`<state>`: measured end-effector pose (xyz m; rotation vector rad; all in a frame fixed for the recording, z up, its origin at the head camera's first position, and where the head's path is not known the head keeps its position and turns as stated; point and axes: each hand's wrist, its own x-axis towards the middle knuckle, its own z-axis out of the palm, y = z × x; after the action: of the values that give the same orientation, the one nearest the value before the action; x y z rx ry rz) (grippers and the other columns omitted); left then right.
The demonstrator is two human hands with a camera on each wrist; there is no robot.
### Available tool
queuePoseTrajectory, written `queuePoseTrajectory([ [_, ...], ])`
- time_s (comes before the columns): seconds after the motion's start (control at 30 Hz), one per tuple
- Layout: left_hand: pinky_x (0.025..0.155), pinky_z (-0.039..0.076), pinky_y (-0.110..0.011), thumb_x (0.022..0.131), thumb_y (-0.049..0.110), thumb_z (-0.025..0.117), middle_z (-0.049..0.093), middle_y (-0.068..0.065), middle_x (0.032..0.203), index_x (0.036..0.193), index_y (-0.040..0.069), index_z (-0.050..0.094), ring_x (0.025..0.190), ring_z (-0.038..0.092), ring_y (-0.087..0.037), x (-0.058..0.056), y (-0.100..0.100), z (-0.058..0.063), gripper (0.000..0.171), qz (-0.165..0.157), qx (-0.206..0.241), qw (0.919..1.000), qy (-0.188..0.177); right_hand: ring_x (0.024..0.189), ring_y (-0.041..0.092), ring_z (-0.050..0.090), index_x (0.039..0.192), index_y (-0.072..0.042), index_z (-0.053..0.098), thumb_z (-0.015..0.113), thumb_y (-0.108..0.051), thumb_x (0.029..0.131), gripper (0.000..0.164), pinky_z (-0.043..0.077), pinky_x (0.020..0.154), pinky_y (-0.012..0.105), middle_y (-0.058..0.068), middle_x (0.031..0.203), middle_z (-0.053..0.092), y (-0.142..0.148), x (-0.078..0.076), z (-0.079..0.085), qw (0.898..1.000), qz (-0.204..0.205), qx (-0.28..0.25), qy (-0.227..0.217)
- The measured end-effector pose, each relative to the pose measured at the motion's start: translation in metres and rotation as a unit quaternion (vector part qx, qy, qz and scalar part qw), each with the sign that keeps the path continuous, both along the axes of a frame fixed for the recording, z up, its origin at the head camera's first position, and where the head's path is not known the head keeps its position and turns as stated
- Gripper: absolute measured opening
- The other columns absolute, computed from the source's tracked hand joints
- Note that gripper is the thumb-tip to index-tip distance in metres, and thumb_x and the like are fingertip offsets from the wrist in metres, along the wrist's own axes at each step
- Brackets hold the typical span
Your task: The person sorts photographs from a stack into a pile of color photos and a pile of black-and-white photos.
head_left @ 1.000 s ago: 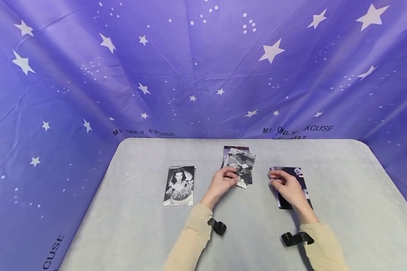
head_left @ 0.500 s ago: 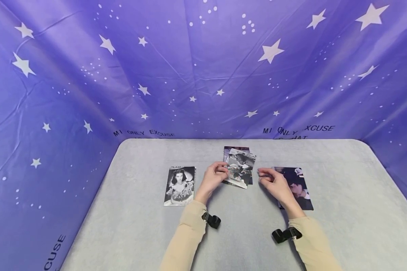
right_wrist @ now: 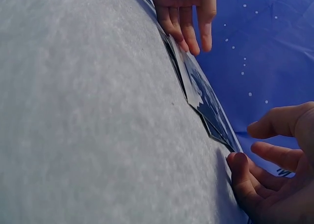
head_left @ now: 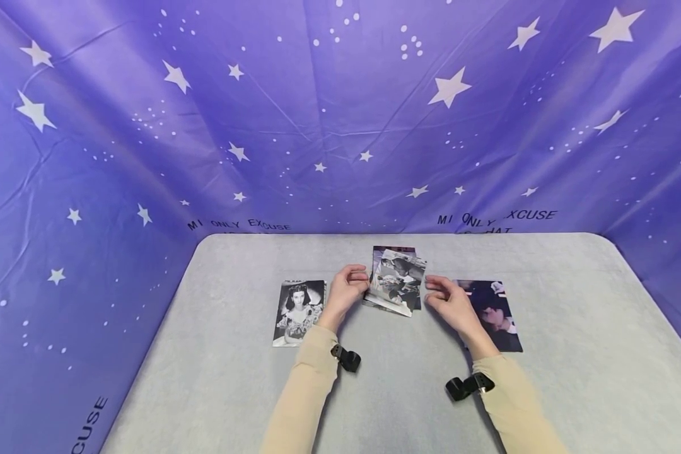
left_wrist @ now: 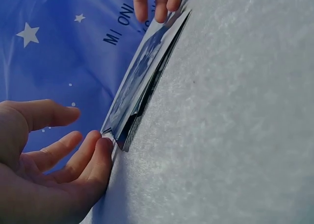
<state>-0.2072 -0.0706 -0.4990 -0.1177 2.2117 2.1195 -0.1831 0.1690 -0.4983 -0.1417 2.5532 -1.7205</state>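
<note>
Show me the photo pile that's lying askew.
The middle pile: its edges splay at visibly different angles, while the left pile and right pile look neater.

Curtained booth, starry drapes [head_left: 340, 101], grey table [head_left: 397, 384]

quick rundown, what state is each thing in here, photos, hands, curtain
middle photo stack: uneven, photos skewed at different angles
left photo stack: nearly squared, top photo face up
right photo: face up, partly hidden by the right arm
left hand: fingers loosely bent, at the middle stack's left edge
right hand: fingers loosely bent, beside its right edge
curtain: hanging, creased
</note>
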Motion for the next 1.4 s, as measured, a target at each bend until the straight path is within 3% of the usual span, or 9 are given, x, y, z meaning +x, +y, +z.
queuePoseTrajectory([
  [0.2,0.072,0.053,-0.031,0.079,-0.005,0.064,0.065,-0.025,0.108,0.124,-0.007,0.056,0.089,0.065,-0.025,-0.005,0.002,0.001,0.045,-0.018,-0.004,0.9998,-0.01,0.095,0.025,0.062,0.134,0.012,0.045,0.061,0.007,0.085,0.052,0.045,0.075,0.013,0.032,0.122,0.056,-0.009,-0.001,0.0,0.999,0.004,-0.032,-0.011],
  [0.3,0.068,0.053,-0.03,0.078,-0.003,0.065,0.068,-0.019,0.101,0.12,-0.005,0.059,0.086,0.066,-0.025,-0.007,0.002,-0.003,0.043,-0.021,-0.012,0.9997,0.0,0.094,0.021,0.062,0.135,0.011,0.045,0.061,0.007,0.085,0.052,0.046,0.074,0.013,0.032,0.123,0.055,-0.011,-0.001,0.001,0.999,-0.001,-0.037,-0.015],
  [0.33,0.065,0.052,-0.028,0.078,0.0,0.067,0.069,-0.015,0.098,0.118,-0.001,0.062,0.083,0.066,-0.022,-0.011,0.001,-0.013,0.04,-0.027,-0.006,0.9995,0.017,0.093,0.02,0.061,0.135,0.012,0.045,0.061,0.007,0.085,0.053,0.046,0.074,0.013,0.032,0.123,0.055,-0.011,-0.001,0.001,0.999,-0.002,-0.039,-0.016],
  [0.43,0.064,0.052,-0.029,0.079,0.0,0.069,0.069,-0.013,0.095,0.116,0.001,0.062,0.082,0.065,-0.021,-0.011,0.001,-0.017,0.038,-0.034,0.002,0.9992,0.023,0.094,0.021,0.062,0.135,0.011,0.045,0.061,0.008,0.085,0.052,0.046,0.075,0.014,0.032,0.123,0.055,-0.011,-0.001,0.001,0.999,-0.004,-0.043,-0.016],
  [0.53,0.068,0.053,-0.029,0.08,-0.001,0.068,0.068,-0.018,0.1,0.118,-0.002,0.061,0.086,0.065,-0.024,-0.007,0.001,-0.013,0.039,-0.035,0.01,0.9993,0.01,0.095,0.025,0.063,0.135,0.011,0.046,0.061,0.009,0.085,0.052,0.046,0.076,0.015,0.032,0.122,0.055,-0.011,0.0,-0.001,0.999,-0.002,-0.046,-0.016],
  [0.6,0.074,0.053,-0.032,0.08,-0.006,0.064,0.065,-0.027,0.106,0.122,-0.008,0.056,0.091,0.064,-0.029,0.0,0.003,0.001,0.042,-0.031,0.01,0.9993,-0.016,0.094,0.026,0.063,0.135,0.01,0.046,0.061,0.009,0.085,0.052,0.046,0.076,0.015,0.032,0.122,0.056,-0.011,0.0,-0.001,0.999,-0.002,-0.048,-0.017],
  [0.83,0.078,0.053,-0.033,0.081,-0.011,0.06,0.057,-0.038,0.111,0.124,-0.017,0.05,0.083,0.062,-0.023,0.021,0.002,0.034,0.044,-0.049,0.024,0.9984,-0.019,0.087,0.014,0.062,0.134,0.01,0.047,0.062,0.008,0.085,0.052,0.046,0.071,0.015,0.031,0.121,0.055,-0.014,0.003,0.003,0.998,-0.019,-0.061,-0.02],
  [1.03,0.068,0.049,-0.023,0.079,-0.013,0.06,0.056,-0.037,0.105,0.123,-0.017,0.05,0.075,0.059,-0.015,0.025,0.0,0.034,0.045,-0.048,0.027,0.9984,-0.013,0.079,0.001,0.059,0.133,0.01,0.05,0.061,0.011,0.083,0.051,0.045,0.069,0.013,0.031,0.118,0.057,-0.019,0.005,-0.002,0.995,-0.035,-0.091,-0.018],
  [1.4,0.069,0.048,-0.019,0.076,-0.019,0.059,0.057,-0.024,0.096,0.124,-0.018,0.049,0.074,0.057,-0.012,0.032,-0.005,0.03,0.049,-0.046,0.062,0.9965,-0.03,0.081,0.007,0.059,0.131,0.011,0.05,0.06,0.011,0.083,0.049,0.046,0.07,0.013,0.029,0.116,0.054,-0.03,0.009,-0.001,0.991,-0.037,-0.126,-0.033],
])
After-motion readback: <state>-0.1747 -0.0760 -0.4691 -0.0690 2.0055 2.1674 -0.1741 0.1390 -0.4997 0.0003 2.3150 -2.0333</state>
